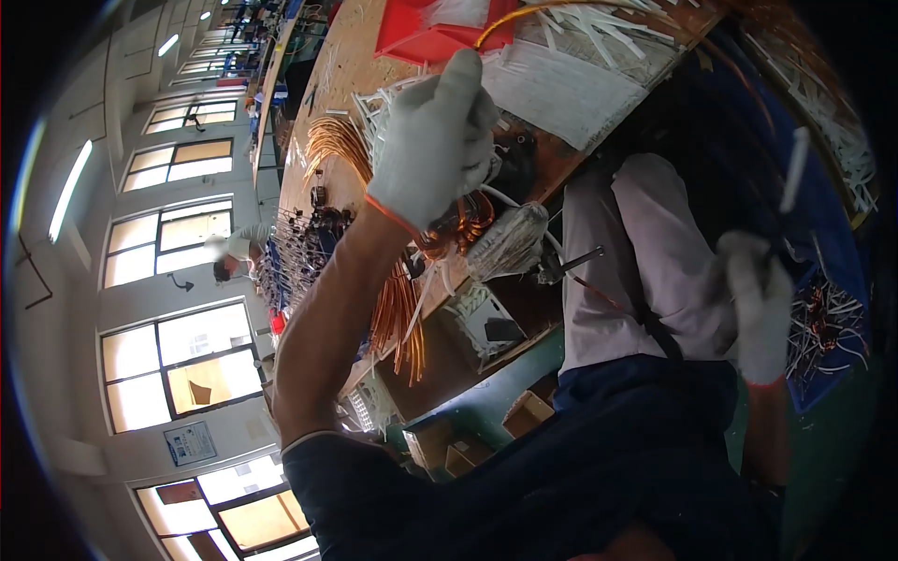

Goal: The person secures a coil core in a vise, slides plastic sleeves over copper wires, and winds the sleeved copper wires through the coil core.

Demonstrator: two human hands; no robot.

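Observation:
My left hand, in a white glove, is raised over the workbench with thumb and fingers closed on an orange copper wire. The wire arcs away to the right along the top of the view. My right hand, also gloved, is low at the right beside my leg and smeared by motion; its fingers do not show clearly. Above it is a blurred white tube; whether the hand touches it I cannot tell. Below my left hand are copper coils and a bundle wrapped in whitish material.
A red tray and loose white tubes lie on the bench. Copper wire bundles hang over its edge. A blue bin holds wired parts at the right. Another person is in the far background.

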